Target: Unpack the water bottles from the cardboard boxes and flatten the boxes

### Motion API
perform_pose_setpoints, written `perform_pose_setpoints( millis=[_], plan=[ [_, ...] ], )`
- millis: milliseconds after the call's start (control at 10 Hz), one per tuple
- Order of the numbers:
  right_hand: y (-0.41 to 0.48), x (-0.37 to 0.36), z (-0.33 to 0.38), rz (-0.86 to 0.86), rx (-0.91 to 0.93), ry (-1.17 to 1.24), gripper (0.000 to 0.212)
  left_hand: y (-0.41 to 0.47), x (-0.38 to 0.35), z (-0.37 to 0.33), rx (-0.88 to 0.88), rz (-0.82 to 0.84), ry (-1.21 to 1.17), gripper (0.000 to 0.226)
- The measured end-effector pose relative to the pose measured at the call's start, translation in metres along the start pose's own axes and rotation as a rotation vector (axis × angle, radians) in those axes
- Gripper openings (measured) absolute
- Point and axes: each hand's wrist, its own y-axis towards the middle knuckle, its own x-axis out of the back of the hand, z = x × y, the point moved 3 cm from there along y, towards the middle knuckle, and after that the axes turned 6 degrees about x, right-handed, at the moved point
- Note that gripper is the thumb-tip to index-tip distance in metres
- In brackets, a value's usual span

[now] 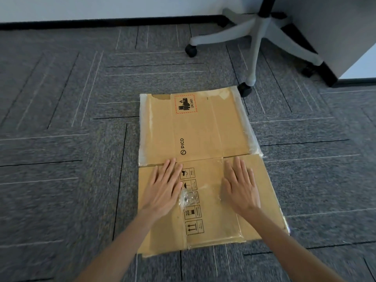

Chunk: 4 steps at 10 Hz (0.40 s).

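Observation:
A brown cardboard box [205, 131] lies flat on the grey carpet in the middle of the head view, with clear tape along its edges and black handling symbols printed on it. My left hand [162, 186] presses palm-down on the near half, left of the symbols, fingers straight. On the same near half, to the right, my right hand [240, 186] lies flat with its fingers spread. Crumpled clear tape [186, 198] sticks up between the two hands. No water bottles are in view.
An office chair's white star base with black castors [256, 43] stands just beyond the box's far right corner. A white cabinet or desk side [345, 37] fills the far right. A white wall with a black skirting runs along the back. Carpet surrounds the box.

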Motion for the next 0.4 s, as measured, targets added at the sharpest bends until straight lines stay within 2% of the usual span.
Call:
perform_pose_setpoints(
  millis=[200,400],
  plan=[
    [-0.001,-0.015,-0.005,0.001,0.013,-0.066,0.061,-0.004,-0.007,-0.002,0.014,-0.012,0.080,0.058],
    [0.009,0.000,-0.002,0.130,-0.023,-0.060,0.063,0.002,0.001,-0.001,0.020,0.061,-0.010,0.060]
  ],
)
